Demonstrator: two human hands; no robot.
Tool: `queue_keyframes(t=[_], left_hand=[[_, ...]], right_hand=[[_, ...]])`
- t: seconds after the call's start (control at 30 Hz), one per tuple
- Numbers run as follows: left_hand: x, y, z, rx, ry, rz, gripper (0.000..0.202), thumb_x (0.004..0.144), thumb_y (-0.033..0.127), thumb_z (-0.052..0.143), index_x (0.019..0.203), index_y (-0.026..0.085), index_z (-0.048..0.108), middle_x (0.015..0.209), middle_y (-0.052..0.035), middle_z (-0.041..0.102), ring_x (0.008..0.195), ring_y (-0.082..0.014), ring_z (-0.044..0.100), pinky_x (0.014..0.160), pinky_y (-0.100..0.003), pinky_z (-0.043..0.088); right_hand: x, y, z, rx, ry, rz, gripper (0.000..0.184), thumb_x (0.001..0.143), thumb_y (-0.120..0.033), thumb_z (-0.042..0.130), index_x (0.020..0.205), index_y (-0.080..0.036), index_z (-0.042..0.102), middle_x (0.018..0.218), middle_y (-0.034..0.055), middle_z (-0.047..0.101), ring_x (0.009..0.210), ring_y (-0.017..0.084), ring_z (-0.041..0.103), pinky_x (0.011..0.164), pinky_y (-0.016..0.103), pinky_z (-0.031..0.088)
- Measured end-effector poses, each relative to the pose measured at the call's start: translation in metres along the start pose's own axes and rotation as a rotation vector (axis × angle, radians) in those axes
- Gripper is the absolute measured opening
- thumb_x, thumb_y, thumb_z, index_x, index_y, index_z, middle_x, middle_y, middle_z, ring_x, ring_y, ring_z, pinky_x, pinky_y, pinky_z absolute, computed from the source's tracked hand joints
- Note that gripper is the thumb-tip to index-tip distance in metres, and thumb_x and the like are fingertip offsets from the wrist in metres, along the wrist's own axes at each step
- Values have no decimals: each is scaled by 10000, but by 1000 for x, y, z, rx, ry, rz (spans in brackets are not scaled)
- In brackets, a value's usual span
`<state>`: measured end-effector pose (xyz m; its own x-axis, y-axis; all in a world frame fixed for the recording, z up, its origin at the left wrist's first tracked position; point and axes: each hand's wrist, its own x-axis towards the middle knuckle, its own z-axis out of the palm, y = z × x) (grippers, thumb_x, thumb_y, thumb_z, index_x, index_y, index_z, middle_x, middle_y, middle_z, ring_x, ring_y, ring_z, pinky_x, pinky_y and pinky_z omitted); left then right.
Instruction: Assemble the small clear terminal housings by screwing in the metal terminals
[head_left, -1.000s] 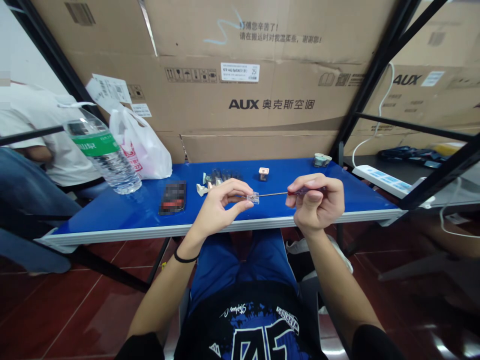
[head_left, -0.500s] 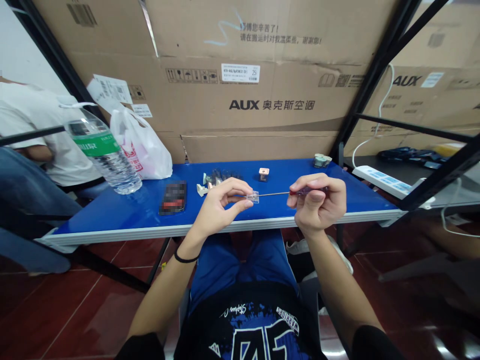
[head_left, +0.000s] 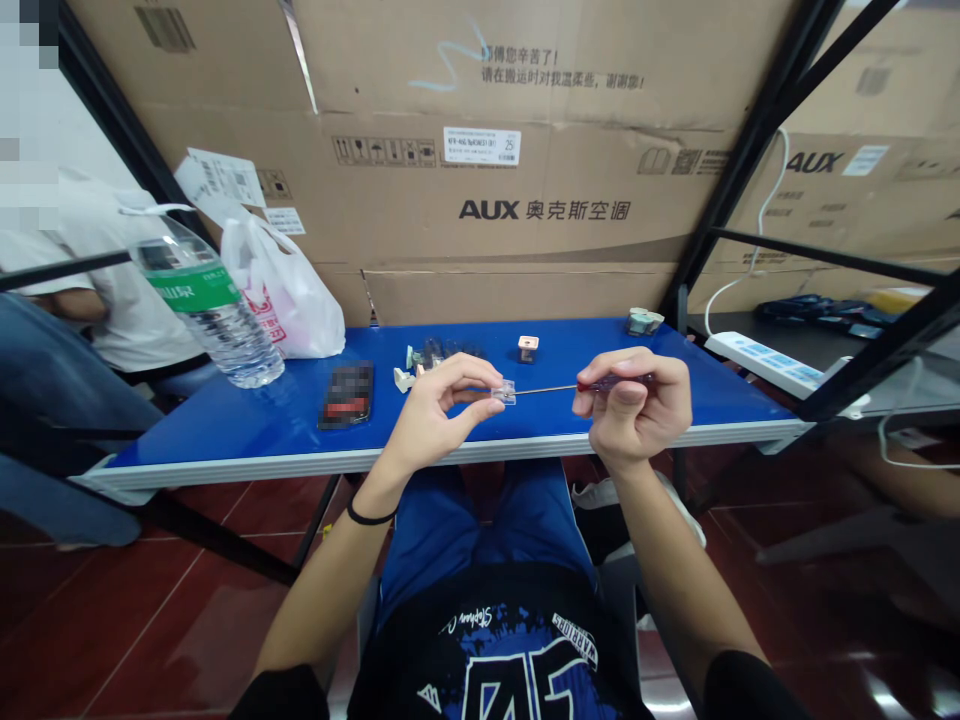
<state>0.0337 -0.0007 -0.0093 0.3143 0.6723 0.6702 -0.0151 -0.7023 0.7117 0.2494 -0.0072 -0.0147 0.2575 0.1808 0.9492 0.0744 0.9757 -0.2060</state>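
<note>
The left hand [head_left: 437,412] pinches a small clear plastic part [head_left: 504,393] between thumb and fingers, holding it above the blue desk [head_left: 225,430]. The right hand's fingers [head_left: 634,393] curl closed around a small screwdriver [head_left: 613,382], its thin shaft touching the part. More small parts [head_left: 431,354] lie in a row farther along the desk, apparently not yet handled, so work appears unfinished.

Beyond the left hand [head_left: 431,420], the cardboard carton [head_left: 544,170] reads "AUX 奥克斯空调" and "师傅您辛苦了!"; its white label [head_left: 481,146] shows "25". Below the right hand [head_left: 636,410], the black T-shirt [head_left: 517,660] reads "WARRIORS".
</note>
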Motion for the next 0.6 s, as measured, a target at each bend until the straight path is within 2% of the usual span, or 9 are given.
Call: queue_keyframes(t=[0.33, 0.6], left_hand=[[-1, 2, 0, 94, -30, 37, 110, 887, 192, 831, 990, 175, 794, 1076, -81, 740, 992, -177, 770, 862, -310, 716], [-2, -1, 3, 222, -26, 119, 109, 881, 149, 825, 984, 177, 806, 1054, -65, 734, 921, -158, 776, 847, -313, 721]], right_hand=[[2, 1, 1, -46, -24, 79, 188, 1060, -421, 660, 1063, -234, 646, 824, -7, 742, 448, 61, 613, 363, 160, 435], [5, -11, 7, -84, -23, 170, 186, 1015, -401, 733, 1045, -235, 656, 786, -24, 736, 440, 73, 637, 360, 179, 466]])
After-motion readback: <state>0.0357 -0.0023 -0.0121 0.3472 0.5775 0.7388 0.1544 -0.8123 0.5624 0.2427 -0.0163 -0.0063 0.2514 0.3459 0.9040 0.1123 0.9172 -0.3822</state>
